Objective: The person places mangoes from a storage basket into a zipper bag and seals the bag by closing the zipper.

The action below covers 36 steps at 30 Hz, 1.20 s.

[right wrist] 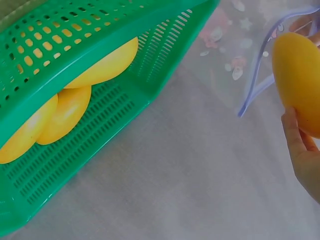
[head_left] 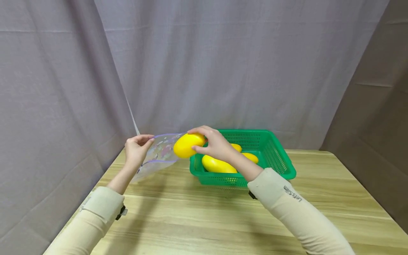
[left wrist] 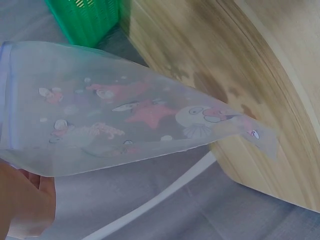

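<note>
My left hand (head_left: 135, 151) pinches the rim of a translucent zip bag (head_left: 164, 150) between thumb and fingers, holding it up above the table. Purple edging runs along its opening, and pink starfish and other sea prints show on the bag (left wrist: 150, 116) in the left wrist view. My right hand (head_left: 217, 144) grips a smooth yellow mango (head_left: 187, 146) with the thumb below and fingers over the top. The mango (right wrist: 298, 82) is at the bag's spread mouth, overlapping the purple edge. Part of my left hand (left wrist: 30, 202) shows under the bag's rim.
A green slotted plastic basket (head_left: 220, 180) stands on the wooden table (head_left: 191, 219), right of the bag. Several yellow mangoes (head_left: 218, 165) lie inside it, partly covered by my right forearm. Grey curtains (head_left: 239, 71) hang behind and at the left.
</note>
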Tool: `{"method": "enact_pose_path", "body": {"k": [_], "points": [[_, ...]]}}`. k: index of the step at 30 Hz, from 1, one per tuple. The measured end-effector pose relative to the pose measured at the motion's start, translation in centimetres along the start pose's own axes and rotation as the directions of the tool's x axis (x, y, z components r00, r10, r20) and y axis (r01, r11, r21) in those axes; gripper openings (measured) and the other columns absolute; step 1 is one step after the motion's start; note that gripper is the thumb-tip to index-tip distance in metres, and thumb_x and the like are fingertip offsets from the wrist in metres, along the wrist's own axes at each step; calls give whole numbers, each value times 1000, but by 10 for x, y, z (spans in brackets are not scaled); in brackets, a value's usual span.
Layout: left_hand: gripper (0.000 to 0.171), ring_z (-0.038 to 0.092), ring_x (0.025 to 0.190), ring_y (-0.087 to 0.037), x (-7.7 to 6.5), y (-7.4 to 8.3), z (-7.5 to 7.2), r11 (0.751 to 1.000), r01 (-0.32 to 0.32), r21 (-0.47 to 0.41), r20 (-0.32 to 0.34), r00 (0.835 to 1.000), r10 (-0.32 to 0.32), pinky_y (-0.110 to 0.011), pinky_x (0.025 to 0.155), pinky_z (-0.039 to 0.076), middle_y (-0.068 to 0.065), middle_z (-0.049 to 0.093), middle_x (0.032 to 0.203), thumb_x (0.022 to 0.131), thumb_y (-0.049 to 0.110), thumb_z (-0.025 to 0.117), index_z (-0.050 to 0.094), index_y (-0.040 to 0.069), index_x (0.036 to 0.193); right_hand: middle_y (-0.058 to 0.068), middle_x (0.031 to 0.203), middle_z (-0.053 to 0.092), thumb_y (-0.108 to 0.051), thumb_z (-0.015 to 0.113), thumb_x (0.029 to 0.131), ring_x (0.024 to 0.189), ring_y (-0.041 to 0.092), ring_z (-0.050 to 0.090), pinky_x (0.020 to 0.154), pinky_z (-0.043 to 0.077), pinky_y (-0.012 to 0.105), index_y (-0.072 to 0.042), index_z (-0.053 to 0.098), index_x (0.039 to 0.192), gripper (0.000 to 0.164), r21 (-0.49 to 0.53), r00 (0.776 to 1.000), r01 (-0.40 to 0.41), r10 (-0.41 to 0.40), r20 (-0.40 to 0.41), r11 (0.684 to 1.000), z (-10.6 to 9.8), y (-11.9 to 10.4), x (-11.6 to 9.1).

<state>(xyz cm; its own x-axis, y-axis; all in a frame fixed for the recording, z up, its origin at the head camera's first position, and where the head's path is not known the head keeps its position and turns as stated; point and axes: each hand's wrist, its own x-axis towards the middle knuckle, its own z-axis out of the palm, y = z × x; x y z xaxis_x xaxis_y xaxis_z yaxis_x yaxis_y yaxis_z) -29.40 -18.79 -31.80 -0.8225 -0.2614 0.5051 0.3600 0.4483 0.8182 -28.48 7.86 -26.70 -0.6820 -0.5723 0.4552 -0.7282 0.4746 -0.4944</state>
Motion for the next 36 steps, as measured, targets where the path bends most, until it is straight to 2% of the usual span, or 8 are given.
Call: {"method": "enact_pose_path", "body": {"k": [12, 16, 26, 32, 36], "points": [[14, 54, 61, 12, -1, 1, 5, 999, 36, 5, 6, 999, -36, -6, 60, 46, -24, 70, 95, 85, 4, 66, 70, -5, 96, 10, 127, 56, -11, 66, 86, 105, 23, 57, 89, 51, 35, -7, 54, 128, 44, -121, 999, 24, -19, 42, 992, 22, -1, 7], [14, 53, 60, 12, 0, 2, 7, 1000, 29, 4, 2, 1000, -29, -6, 59, 46, -25, 70, 94, 85, 3, 65, 70, -6, 95, 10, 127, 56, -11, 67, 86, 107, 24, 57, 91, 51, 37, -7, 52, 129, 45, -164, 999, 19, -11, 47, 986, 32, -2, 13], [14, 53, 60, 11, 1, 3, 14, 999, 39, -6, -5, 999, -39, -6, 59, 46, -25, 70, 94, 86, 2, 64, 70, -6, 95, 10, 123, 62, -14, 70, 85, 114, 31, 53, 97, 45, 41, -5, 55, 122, 41, -230, 998, 36, -23, 59, 973, 52, 2, 22], [13, 53, 60, 10, 1, 6, 17, 999, 48, -8, -16, 999, -48, -6, 58, 45, -26, 69, 94, 86, 1, 64, 70, -6, 94, 12, 119, 64, -18, 73, 82, 112, 32, 56, 95, 47, 41, -3, 56, 119, 43, -232, 996, 17, 3, 85, 973, 59, 5, 27], [13, 53, 60, 9, 2, 7, 17, 999, 49, -7, -28, 998, -50, -7, 57, 46, -25, 70, 94, 85, 1, 64, 70, -5, 94, 11, 115, 66, -20, 73, 83, 104, 28, 59, 90, 50, 37, -3, 57, 117, 42, -244, 993, 8, 21, 114, 970, 61, 5, 30]]}}
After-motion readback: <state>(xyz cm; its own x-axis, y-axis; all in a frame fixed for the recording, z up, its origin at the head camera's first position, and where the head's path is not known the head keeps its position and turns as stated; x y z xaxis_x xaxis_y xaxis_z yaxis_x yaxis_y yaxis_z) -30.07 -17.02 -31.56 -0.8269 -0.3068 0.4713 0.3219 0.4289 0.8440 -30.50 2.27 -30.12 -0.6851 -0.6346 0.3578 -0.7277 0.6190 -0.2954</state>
